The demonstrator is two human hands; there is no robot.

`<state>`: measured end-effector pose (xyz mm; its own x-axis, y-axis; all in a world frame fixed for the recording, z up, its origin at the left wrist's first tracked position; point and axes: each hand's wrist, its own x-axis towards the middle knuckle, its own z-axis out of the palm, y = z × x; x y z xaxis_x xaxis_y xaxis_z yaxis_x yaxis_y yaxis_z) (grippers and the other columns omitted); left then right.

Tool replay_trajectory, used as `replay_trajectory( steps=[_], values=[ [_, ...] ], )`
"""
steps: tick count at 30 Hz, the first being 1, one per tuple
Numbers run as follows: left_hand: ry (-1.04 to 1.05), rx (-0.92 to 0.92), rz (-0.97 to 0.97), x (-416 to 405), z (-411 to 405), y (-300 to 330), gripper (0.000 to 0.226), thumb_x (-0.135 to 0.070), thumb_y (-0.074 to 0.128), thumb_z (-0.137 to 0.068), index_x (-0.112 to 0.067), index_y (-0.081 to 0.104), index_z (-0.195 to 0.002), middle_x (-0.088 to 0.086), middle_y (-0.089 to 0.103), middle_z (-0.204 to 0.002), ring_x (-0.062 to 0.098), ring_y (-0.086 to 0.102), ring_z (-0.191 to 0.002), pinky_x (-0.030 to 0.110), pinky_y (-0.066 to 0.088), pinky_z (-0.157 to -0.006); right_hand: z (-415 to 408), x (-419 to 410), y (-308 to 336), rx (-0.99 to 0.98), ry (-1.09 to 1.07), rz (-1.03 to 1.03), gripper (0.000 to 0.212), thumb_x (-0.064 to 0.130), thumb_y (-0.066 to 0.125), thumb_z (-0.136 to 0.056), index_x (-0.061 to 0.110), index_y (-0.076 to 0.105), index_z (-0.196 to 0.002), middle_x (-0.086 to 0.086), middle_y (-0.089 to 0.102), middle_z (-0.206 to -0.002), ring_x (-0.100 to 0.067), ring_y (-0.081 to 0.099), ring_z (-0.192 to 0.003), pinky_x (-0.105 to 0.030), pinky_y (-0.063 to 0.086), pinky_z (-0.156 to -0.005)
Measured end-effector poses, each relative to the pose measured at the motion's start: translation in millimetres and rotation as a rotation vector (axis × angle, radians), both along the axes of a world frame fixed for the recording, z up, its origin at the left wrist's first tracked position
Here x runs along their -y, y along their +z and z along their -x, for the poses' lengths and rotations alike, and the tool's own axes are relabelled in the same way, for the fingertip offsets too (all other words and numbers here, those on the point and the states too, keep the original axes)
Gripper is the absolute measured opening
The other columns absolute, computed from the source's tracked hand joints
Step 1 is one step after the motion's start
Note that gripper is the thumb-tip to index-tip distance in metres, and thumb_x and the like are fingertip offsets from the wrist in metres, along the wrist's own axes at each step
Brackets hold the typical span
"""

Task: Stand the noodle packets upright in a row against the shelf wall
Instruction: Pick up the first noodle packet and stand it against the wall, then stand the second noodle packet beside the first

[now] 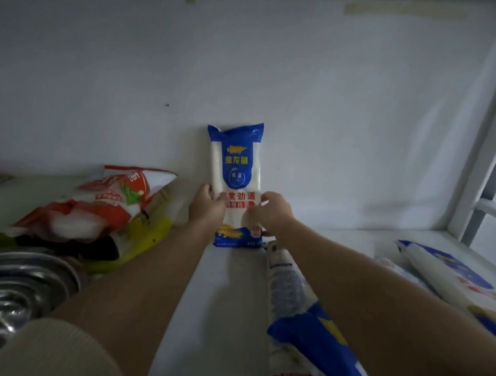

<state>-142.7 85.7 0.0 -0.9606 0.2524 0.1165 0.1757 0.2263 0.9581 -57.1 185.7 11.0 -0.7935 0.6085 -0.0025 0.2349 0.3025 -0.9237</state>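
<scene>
A blue and white noodle packet (236,163) stands upright on the shelf, its back against the white shelf wall (333,120). My left hand (206,207) grips its lower left edge and my right hand (271,211) grips its lower right edge. A second blue and white noodle packet (299,314) lies flat under my right forearm. A third noodle packet (452,275) lies flat at the right.
A heap of red, white and yellow packets (104,210) lies to the left of the standing packet. Stacked metal bowls (8,285) sit at the near left. A white shelf post (490,140) rises at the right.
</scene>
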Motion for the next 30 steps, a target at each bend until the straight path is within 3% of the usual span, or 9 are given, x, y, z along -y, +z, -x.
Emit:
replay_trajectory(
  steps=[4, 9, 14, 17, 19, 22, 25, 28, 30],
  values=[
    [0.214, -0.220, 0.017, -2.7, -30.6, 8.1, 0.027, -0.020, 0.068, -0.084, -0.008, 0.051, -0.102, 0.010, 0.063, -0.106, 0.026, 0.064, -0.092, 0.042, 0.057, -0.081, -12.3, -7.0, 9.4, -0.058, -0.103, -0.035, 0.027, 0.018, 0.065, -0.087, 0.008, 0.060, -0.111, -0.009, 0.065, -0.103, -0.024, 0.062, -0.094, -0.037, 0.055, -0.088],
    [-0.171, -0.109, 0.181, -18.2, -86.1, 2.0, 0.010, -0.023, 0.055, -0.087, -0.013, 0.054, -0.085, 0.000, 0.056, -0.075, 0.018, 0.054, -0.068, 0.029, 0.045, -0.059, -49.2, -30.3, 22.1, -0.048, -0.161, -0.065, 0.009, 0.012, 0.058, -0.085, 0.011, 0.063, -0.092, -0.014, 0.069, -0.100, -0.028, 0.064, -0.091, -0.041, 0.055, -0.086],
    [-0.491, -0.218, 0.635, -36.6, -130.3, -0.5, 0.039, -0.048, 0.051, -0.084, -0.013, 0.055, -0.066, 0.008, 0.061, -0.067, 0.022, 0.058, -0.064, 0.034, 0.046, -0.065, -93.9, -51.2, 22.2, -0.009, -0.213, -0.033, 0.017, 0.008, 0.053, -0.084, 0.006, 0.066, -0.094, -0.011, 0.066, -0.086, -0.024, 0.059, -0.077, -0.034, 0.052, -0.069],
    [-0.647, -0.207, 0.911, -43.8, -157.5, 17.2, 0.066, -0.075, 0.048, -0.076, -0.014, 0.064, -0.093, 0.005, 0.067, -0.091, 0.022, 0.062, -0.082, 0.036, 0.052, -0.082, -115.8, -58.1, 21.9, 0.037, -0.207, -0.033, 0.022, 0.005, 0.049, -0.087, 0.002, 0.066, -0.101, -0.011, 0.065, -0.088, -0.022, 0.059, -0.077, -0.031, 0.048, -0.066],
    [-0.765, -0.134, 1.068, -46.5, -172.0, 30.4, 0.081, -0.079, 0.053, -0.072, -0.011, 0.059, -0.117, 0.006, 0.065, -0.107, 0.024, 0.062, -0.094, 0.039, 0.049, -0.093, -125.4, -59.5, 22.7, 0.060, -0.197, -0.016, 0.023, 0.005, 0.049, -0.088, 0.001, 0.066, -0.103, -0.012, 0.065, -0.090, -0.022, 0.059, -0.078, -0.032, 0.048, -0.068],
    [-0.885, -0.162, 1.255, -47.4, -188.8, 41.4, 0.081, -0.068, 0.062, -0.078, -0.008, 0.049, -0.131, 0.005, 0.057, -0.101, 0.023, 0.057, -0.092, 0.034, 0.045, -0.085, -136.0, -56.7, 18.9, 0.120, -0.155, 0.003, 0.021, 0.007, 0.053, -0.090, 0.000, 0.066, -0.104, -0.012, 0.065, -0.090, -0.022, 0.060, -0.081, -0.032, 0.048, -0.069],
    [-0.888, -0.180, 1.197, -48.1, -201.3, 45.5, 0.061, -0.048, 0.069, -0.084, -0.010, 0.049, -0.128, 0.001, 0.053, -0.079, 0.022, 0.056, -0.083, 0.032, 0.044, -0.074, -142.4, -51.8, 16.2, 0.168, -0.089, -0.028, 0.016, 0.004, 0.055, -0.088, 0.000, 0.067, -0.098, -0.012, 0.065, -0.086, -0.024, 0.059, -0.080, -0.025, 0.043, -0.058],
    [-0.819, 0.155, 1.037, -47.3, -201.8, 41.5, 0.041, -0.022, 0.074, -0.085, -0.003, 0.055, -0.116, 0.008, 0.059, -0.079, 0.024, 0.058, -0.069, 0.036, 0.054, -0.078, -148.2, -47.6, 23.6, 0.204, -0.021, -0.096, 0.025, -0.003, 0.052, -0.085, 0.000, 0.070, -0.103, -0.004, 0.063, -0.077, -0.020, 0.055, -0.085, -0.016, 0.040, -0.046],
    [-0.772, 0.150, 1.033, -42.2, -194.1, 50.5, 0.038, -0.010, 0.071, -0.085, 0.002, 0.058, -0.119, 0.012, 0.061, -0.082, 0.025, 0.058, -0.068, 0.034, 0.052, -0.072, -149.7, -43.8, 27.9, 0.218, 0.058, -0.110, 0.040, -0.012, 0.042, -0.082, -0.001, 0.070, -0.108, -0.004, 0.065, -0.086, -0.018, 0.052, -0.087, -0.009, 0.040, -0.043]
  ],
)
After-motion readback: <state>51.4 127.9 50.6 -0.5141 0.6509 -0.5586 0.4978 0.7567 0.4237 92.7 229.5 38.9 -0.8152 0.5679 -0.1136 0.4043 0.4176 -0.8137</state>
